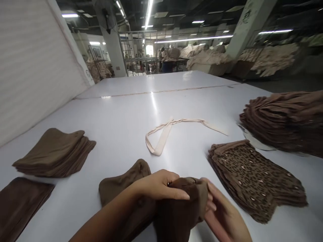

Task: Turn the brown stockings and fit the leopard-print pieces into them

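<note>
Both my hands grip a dark brown piece of fabric [174, 215] close in front of me. My left hand [158, 185] pinches its upper edge with thumb and fingers, palm turned down. At the right edge of the same cloth, my right hand [222, 205] has its fingers curled against the folded side. Under my left forearm lies another brown fabric piece [118, 186] on the white table [121, 127]. To the right of my right hand sits a stack of leopard-print fabric pieces [254, 174].
Brown cut pieces [52, 151] are stacked at left, with a darker stack [22, 201] nearer me. A pale fabric strip [164, 134] lies mid-table. At right is a large brown fabric pile [290, 117]. A white wall-like sheet [37, 60] rises along the left; fabric heaps [209, 57] stand behind.
</note>
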A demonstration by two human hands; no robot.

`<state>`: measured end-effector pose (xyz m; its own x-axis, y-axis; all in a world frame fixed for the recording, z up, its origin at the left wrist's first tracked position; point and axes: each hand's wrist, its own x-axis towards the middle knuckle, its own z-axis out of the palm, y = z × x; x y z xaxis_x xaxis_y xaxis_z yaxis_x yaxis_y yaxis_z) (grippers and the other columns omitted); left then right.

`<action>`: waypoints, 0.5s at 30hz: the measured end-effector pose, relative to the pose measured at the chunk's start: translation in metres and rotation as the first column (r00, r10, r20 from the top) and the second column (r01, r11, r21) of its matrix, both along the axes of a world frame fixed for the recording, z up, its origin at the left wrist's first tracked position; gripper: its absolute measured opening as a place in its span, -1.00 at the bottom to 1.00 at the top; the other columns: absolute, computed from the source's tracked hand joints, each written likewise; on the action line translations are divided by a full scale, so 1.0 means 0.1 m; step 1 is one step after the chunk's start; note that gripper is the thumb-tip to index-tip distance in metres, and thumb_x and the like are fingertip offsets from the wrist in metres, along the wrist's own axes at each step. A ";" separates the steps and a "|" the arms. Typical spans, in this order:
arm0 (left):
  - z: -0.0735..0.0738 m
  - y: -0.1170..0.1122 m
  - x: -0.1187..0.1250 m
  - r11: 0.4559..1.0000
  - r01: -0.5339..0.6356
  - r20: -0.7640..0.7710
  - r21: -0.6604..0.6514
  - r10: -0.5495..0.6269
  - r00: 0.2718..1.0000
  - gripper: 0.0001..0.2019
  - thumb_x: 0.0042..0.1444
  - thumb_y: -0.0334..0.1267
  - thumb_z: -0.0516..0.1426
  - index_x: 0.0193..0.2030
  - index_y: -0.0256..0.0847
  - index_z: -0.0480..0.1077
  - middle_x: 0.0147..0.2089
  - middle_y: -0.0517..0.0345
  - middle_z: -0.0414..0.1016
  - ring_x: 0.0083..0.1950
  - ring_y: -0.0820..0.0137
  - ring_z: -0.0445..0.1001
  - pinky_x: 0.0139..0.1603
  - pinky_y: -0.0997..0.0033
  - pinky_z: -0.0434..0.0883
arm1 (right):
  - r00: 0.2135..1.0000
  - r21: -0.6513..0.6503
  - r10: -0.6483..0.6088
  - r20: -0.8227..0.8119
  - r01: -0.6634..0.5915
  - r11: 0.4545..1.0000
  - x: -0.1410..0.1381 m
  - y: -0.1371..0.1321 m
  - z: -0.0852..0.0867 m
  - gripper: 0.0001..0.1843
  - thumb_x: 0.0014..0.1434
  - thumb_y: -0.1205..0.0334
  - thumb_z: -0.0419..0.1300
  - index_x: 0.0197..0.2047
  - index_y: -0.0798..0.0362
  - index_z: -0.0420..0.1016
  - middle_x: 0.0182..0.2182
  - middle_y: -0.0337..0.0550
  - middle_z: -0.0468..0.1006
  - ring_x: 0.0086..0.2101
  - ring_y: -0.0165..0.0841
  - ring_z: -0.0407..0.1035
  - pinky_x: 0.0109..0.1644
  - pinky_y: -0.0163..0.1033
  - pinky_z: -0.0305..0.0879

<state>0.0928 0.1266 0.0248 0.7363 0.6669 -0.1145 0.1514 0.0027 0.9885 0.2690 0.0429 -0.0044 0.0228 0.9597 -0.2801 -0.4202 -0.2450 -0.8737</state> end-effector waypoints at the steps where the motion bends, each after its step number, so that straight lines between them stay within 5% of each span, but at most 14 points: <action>1: -0.02 0.04 -0.02 0.991 0.031 -0.011 -0.133 -0.032 0.999 -0.76 -0.05 -0.15 0.27 -0.48 -0.30 0.40 -0.46 0.25 0.35 -0.40 0.49 0.30 -0.40 0.55 0.23 | 0.997 0.000 -0.055 0.055 0.055 0.999 0.06 0.07 -0.03 -0.54 -0.05 -0.22 0.25 -0.35 0.02 0.35 -0.60 -0.36 0.11 -0.59 -0.48 -0.05 -0.48 -0.33 0.12; 4: -0.15 0.13 -0.06 0.922 -0.108 -0.021 -0.372 0.108 0.994 -0.71 -0.10 -0.09 0.30 -0.39 -0.31 0.47 -0.41 0.19 0.45 -0.36 0.43 0.40 -0.30 0.48 0.31 | 0.925 0.075 -0.242 0.293 0.231 0.970 0.16 0.17 -0.11 -0.49 0.05 -0.14 0.23 -0.03 -0.04 0.30 -0.27 -0.20 0.36 -0.35 -0.35 0.21 -0.23 -0.27 0.23; 7: -0.26 0.20 0.00 0.837 -0.315 0.015 -0.448 0.359 0.933 -0.62 0.04 0.05 0.17 -0.27 -0.30 0.45 -0.37 0.14 0.49 -0.32 0.40 0.45 -0.21 0.41 0.36 | 0.815 0.228 -0.316 0.486 0.231 0.946 0.11 0.10 -0.14 -0.64 0.02 -0.06 0.29 -0.19 -0.06 0.38 -0.24 -0.23 0.36 -0.20 -0.28 0.21 -0.10 -0.29 0.16; 12: -0.23 0.24 0.15 0.742 -0.363 0.117 -0.564 0.507 0.854 -0.60 -0.02 0.00 0.22 -0.21 -0.32 0.40 -0.37 0.06 0.50 -0.30 0.36 0.49 -0.14 0.34 0.39 | 0.703 0.205 -0.079 0.707 -0.097 0.974 -0.12 0.08 -0.20 -0.60 -0.04 0.01 0.32 -0.13 -0.06 0.43 -0.13 -0.15 0.37 -0.18 -0.20 0.24 -0.20 -0.21 0.21; 15: -0.15 0.28 0.13 0.746 -0.375 0.169 -0.550 0.539 0.825 -0.59 -0.06 -0.07 0.26 -0.14 -0.33 0.39 -0.31 0.03 0.50 -0.26 0.36 0.49 -0.11 0.34 0.39 | 0.757 0.141 0.065 0.650 -0.204 0.969 -0.11 0.13 -0.25 -0.70 0.04 -0.07 0.23 -0.37 0.00 0.46 -0.34 -0.15 0.41 -0.29 -0.24 0.30 -0.24 -0.22 0.25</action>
